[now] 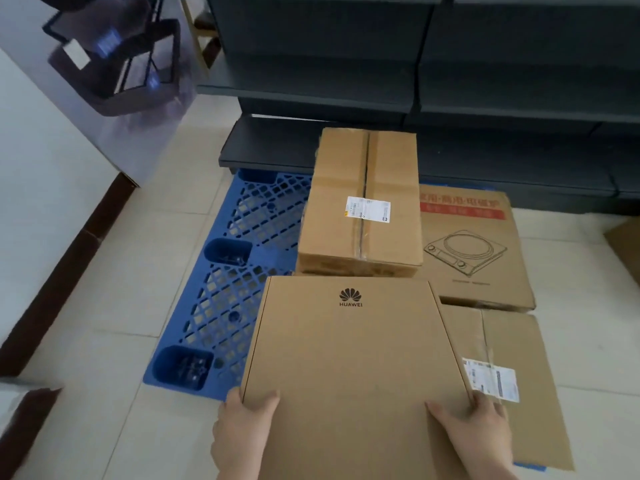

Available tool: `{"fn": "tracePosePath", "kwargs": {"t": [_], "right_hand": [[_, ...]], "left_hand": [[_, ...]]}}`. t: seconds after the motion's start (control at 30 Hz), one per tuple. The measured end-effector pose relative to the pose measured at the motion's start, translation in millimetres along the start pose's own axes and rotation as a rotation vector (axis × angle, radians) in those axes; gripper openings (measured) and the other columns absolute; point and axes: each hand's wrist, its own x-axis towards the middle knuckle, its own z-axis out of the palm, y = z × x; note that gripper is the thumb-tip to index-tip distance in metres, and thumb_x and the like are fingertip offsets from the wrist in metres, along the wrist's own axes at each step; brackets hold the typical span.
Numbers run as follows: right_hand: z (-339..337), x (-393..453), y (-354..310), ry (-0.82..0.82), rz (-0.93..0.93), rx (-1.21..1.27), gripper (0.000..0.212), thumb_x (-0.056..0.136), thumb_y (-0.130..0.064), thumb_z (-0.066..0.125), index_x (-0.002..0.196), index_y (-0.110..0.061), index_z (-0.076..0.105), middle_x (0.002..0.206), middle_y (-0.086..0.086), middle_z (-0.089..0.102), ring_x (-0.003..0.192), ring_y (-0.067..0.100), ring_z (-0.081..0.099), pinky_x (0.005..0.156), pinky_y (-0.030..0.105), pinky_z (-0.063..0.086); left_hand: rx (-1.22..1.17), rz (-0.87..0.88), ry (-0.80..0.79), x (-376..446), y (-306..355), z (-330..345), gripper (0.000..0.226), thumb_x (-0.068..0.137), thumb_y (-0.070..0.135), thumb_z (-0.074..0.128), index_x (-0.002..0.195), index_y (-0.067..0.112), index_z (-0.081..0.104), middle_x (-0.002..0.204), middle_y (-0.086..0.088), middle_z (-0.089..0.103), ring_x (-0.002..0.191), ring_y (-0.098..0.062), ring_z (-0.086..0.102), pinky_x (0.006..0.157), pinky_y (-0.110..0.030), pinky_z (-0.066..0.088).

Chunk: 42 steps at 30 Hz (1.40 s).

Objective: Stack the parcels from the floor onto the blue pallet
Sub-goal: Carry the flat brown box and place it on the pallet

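Note:
I hold a flat brown Huawei parcel (349, 344) in both hands over the near part of the blue pallet (221, 282). My left hand (242, 431) grips its near left corner and my right hand (474, 431) its near right corner. On the pallet stand a tall taped parcel (363, 199) with a white label, a flat cooker parcel (474, 247) to its right, and a flat labelled parcel (512, 382) at the near right, partly hidden under the one I hold.
Dark grey shelving (415, 81) runs along the back behind the pallet. A white wall with a dark skirting (65, 265) is on the left, with a dark bag (117, 60) hanging above. Another cardboard edge (627, 244) shows at the far right on the tiled floor.

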Motion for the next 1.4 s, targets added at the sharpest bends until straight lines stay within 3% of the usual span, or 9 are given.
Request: {"fn": "tracePosePath", "kwargs": {"t": [0.13,0.27,0.33,0.57,0.73,0.87,1.1,1.3,1.4], "right_hand": [[53,56,-8,0.072,-0.052,0.048,0.091,0.066,-0.037,0.083,0.141,-0.008,0.039,0.138,0.017,0.040,0.131,0.035,0.035,0.108,0.045,0.031],[112,93,12,-0.082,0.020,-0.043,0.121,0.065,-0.042,0.081,0.151,-0.009,0.002,0.152,0.017,0.020,0.140,0.035,0.023,0.114,0.040,0.024],[132,99,21,-0.027,0.017,-0.068,0.130,0.062,-0.049,0.081,0.150,-0.012,-0.008,0.155,0.015,0.014,0.141,0.035,0.020,0.113,0.040,0.023],[117,101,17,-0.110,0.041,-0.162,0.117,0.069,-0.050,0.074,0.152,-0.018,-0.003,0.156,0.005,0.015,0.140,0.032,0.022,0.111,0.042,0.030],[40,63,-19,-0.158,-0.054,-0.191,0.066,0.081,-0.035,0.064,0.140,-0.023,0.038,0.136,0.002,0.048,0.122,0.023,0.050,0.093,0.033,0.047],[-41,1,-29,-0.078,-0.185,-0.226,0.040,0.087,-0.033,0.057,0.127,-0.029,0.053,0.112,-0.006,0.056,0.091,0.015,0.059,0.076,0.026,0.047],[-168,-85,29,-0.106,-0.242,-0.402,0.039,0.087,-0.037,0.054,0.125,-0.028,0.054,0.122,-0.003,0.059,0.110,0.019,0.058,0.086,0.028,0.048],[-306,-106,111,0.120,-0.200,-0.268,0.039,0.089,-0.036,0.053,0.125,-0.022,0.054,0.127,0.002,0.057,0.116,0.023,0.055,0.090,0.030,0.044],[-380,-102,167,0.240,-0.155,-0.197,0.037,0.090,-0.035,0.052,0.124,-0.019,0.055,0.126,0.004,0.058,0.115,0.024,0.055,0.089,0.031,0.045]], "left_hand": [[-0.034,0.072,0.021,76,21,43,0.089,0.077,0.061,0.061,0.147,0.017,0.027,0.149,-0.006,0.037,0.134,-0.030,0.040,0.106,-0.045,0.038],[0.014,0.149,-0.064,131,22,97,0.098,0.078,0.050,0.068,0.152,0.024,0.010,0.156,-0.001,0.027,0.139,-0.028,0.034,0.110,-0.047,0.036],[0.056,0.188,-0.029,144,15,112,0.103,0.078,0.050,0.068,0.152,0.028,0.000,0.158,0.000,0.020,0.142,-0.026,0.028,0.109,-0.045,0.034],[0.216,0.148,-0.062,128,22,106,0.097,0.082,0.051,0.062,0.152,0.024,0.000,0.159,-0.002,0.015,0.144,-0.026,0.022,0.113,-0.043,0.029],[0.470,0.243,-0.144,55,45,67,0.065,0.087,0.054,0.052,0.144,0.029,0.031,0.149,-0.001,0.036,0.135,-0.022,0.038,0.108,-0.038,0.037],[0.697,0.562,-0.120,-33,67,34,0.020,0.088,0.050,0.051,0.101,0.036,0.051,0.115,0.013,0.058,0.107,-0.011,0.054,0.091,-0.029,0.041],[0.662,0.956,-0.133,-214,111,46,0.017,0.086,0.040,0.059,0.100,0.030,0.057,0.107,0.007,0.063,0.107,-0.018,0.054,0.092,-0.033,0.038],[0.728,1.224,-0.155,-360,167,98,0.017,0.086,0.041,0.056,0.098,0.028,0.057,0.108,0.007,0.061,0.102,-0.018,0.058,0.090,-0.034,0.044],[0.792,1.299,-0.128,-420,194,138,0.019,0.088,0.043,0.053,0.098,0.027,0.055,0.112,0.005,0.059,0.103,-0.019,0.057,0.078,-0.031,0.043]]}}
